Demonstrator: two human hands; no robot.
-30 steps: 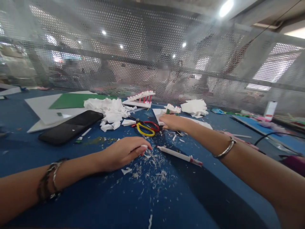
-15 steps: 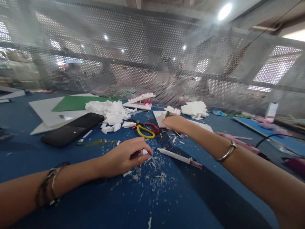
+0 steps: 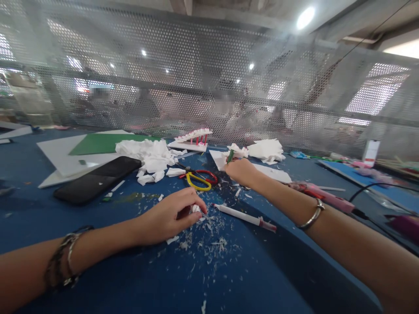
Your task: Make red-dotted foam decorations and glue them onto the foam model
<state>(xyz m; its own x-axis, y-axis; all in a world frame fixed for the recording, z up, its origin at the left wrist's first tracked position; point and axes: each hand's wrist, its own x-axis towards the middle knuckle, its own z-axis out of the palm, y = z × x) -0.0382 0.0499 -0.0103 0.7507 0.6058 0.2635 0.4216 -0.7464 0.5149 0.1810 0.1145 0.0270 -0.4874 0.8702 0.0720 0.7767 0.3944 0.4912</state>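
Observation:
My left hand [image 3: 176,213] rests on the blue table with its fingers curled around a small crumpled white piece of paper [image 3: 195,209]. Farther off, my right hand [image 3: 242,171] is closed at the edge of a white card [image 3: 217,159]. A small green object [image 3: 230,155] sticks up from its fingers, and its lower part is hidden. Between the hands lie scissors [image 3: 200,181] with red and yellow handles. A white marker-like pen [image 3: 242,214] with a red tip lies just right of my left fingertips. White shreds [image 3: 219,244] are scattered around it.
On the left are a black phone [image 3: 98,179], a green sheet [image 3: 98,144] and crumpled tissue [image 3: 145,152]. A small white model with red posts [image 3: 193,139] stands at the back. A pink glue gun [image 3: 330,198] with a cable lies under my right forearm. A perforated screen [image 3: 203,65] rises behind.
The view has shifted slightly to the left. My right hand has moved a little to the right, and more of the green object shows above its fingers. My left hand keeps its hold.

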